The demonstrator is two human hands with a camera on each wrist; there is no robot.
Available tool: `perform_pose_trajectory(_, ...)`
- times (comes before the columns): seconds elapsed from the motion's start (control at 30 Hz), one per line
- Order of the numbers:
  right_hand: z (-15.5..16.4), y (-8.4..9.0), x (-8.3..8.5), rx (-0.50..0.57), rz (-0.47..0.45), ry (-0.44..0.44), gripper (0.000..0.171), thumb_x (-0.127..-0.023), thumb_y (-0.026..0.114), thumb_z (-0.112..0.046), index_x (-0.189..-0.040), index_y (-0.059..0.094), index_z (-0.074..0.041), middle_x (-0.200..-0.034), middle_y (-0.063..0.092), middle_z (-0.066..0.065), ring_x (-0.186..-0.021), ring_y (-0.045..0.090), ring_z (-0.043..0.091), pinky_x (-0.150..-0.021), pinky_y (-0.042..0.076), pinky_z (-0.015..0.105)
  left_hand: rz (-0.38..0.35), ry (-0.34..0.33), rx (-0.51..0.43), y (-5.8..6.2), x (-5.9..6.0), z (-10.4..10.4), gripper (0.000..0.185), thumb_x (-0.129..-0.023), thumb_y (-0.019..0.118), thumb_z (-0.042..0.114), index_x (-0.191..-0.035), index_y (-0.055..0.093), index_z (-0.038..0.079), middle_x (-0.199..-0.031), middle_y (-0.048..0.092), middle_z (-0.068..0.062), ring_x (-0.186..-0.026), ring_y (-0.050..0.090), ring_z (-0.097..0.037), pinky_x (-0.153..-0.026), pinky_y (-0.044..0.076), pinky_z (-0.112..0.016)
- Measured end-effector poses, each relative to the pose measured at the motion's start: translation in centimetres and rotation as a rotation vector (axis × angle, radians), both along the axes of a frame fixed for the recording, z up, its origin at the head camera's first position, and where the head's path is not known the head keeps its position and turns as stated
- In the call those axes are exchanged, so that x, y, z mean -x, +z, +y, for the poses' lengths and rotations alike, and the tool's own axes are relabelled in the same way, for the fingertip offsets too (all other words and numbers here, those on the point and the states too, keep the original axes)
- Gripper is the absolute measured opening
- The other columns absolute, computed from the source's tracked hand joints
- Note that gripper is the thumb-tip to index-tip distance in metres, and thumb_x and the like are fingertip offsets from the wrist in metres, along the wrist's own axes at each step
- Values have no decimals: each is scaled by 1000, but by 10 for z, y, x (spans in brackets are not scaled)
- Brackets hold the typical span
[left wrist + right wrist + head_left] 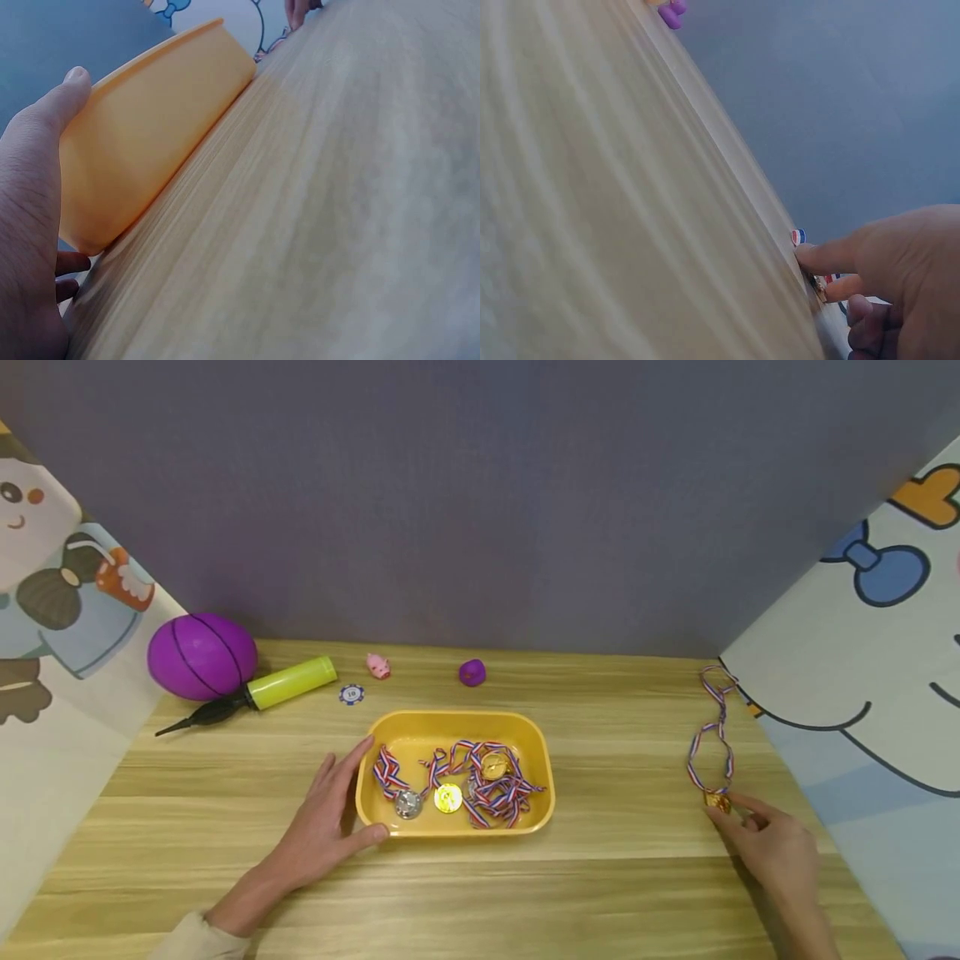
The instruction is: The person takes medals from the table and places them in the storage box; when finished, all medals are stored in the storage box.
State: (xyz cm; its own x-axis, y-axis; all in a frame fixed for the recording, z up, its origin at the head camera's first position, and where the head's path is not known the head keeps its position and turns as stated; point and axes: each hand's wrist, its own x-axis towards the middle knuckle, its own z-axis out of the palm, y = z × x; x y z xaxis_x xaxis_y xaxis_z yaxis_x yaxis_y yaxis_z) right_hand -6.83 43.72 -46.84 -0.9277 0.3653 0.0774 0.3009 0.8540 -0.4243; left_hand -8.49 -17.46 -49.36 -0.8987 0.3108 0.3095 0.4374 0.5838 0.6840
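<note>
Medals [465, 785] are already lying in the yellow tray [457, 724], at least three of them by the discs showing (one silver, two gold), their striped ribbons tangled together across its floor. One medal [716, 801] is lying outside, well apart from the tray near the table's [600, 893] right edge, its ribbon [712, 735] trailing away toward the back wall. That one looks like the last piece waiting to go in, so the collecting seems mostly done.

The right hand [776, 852] is reaching to this gold disc, its fingertips [810, 259] touching or starting to pinch it against the wood; the wrist view is showing finger and thumb closing on it, though whether the grip is firm is hard to tell. Nothing is lifting off the table yet.

The left hand [322, 827] is bracing the tray, fingers straight along its left wall and the thumb [64, 97] lying against the near corner, pressing rather than curling round it.

Farther back, a purple ball [201, 656], a pump [255, 693], a chip [351, 694], a pink pig [378, 666] and a small purple toy [472, 672] are sitting along the wall.
</note>
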Motion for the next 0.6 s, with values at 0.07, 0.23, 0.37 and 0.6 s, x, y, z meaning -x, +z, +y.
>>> perform_pose_trajectory(0.07, -1, 0, 0, -9, 20, 1, 55, -98, 85, -48, -128, 82, -2, -64, 54, -6, -57, 41, 13, -47, 31, 31, 1, 1, 3, -1, 0, 0, 113, -95, 76, 69, -180, 17, 24, -178, 36, -17, -157, 39, -54, -138, 6, -65)
perform_pose_trajectory(0.23, -4, 1, 1, -16, 44, 15, 44, -98, 86, -41, -119, 84, -3, -66, 58, -7, -57, 44, 11, -47, 35, 31, -7, 6, 3, -1, 2, -1, 115, -93, 80, 65, -180, 17, 25, -179, 36, -17, -159, 37, -54, -137, 7, -67)
perform_pose_trajectory(0.37, -5, 1, 2, -17, 62, 20, 38, -96, 88, -37, -113, 84, -3, -69, 63, -10, -57, 48, 8, -48, 39, 30, -17, 10, 0, 0, 1, -1, 114, -93, 80, 65, -180, 17, 25, -179, 36, -18, -159, 35, -56, -136, 7, -69)
perform_pose_trajectory(0.6, -8, 2, 1, 5, 54, 27, 36, -94, 88, -34, -110, 82, -2, -75, 67, -8, -61, 51, 4, -52, 42, 28, 1, 0, -2, 0, 0, 1, 112, -96, 73, 72, -180, 17, 23, -178, 37, -18, -157, 39, -54, -138, 5, -63)
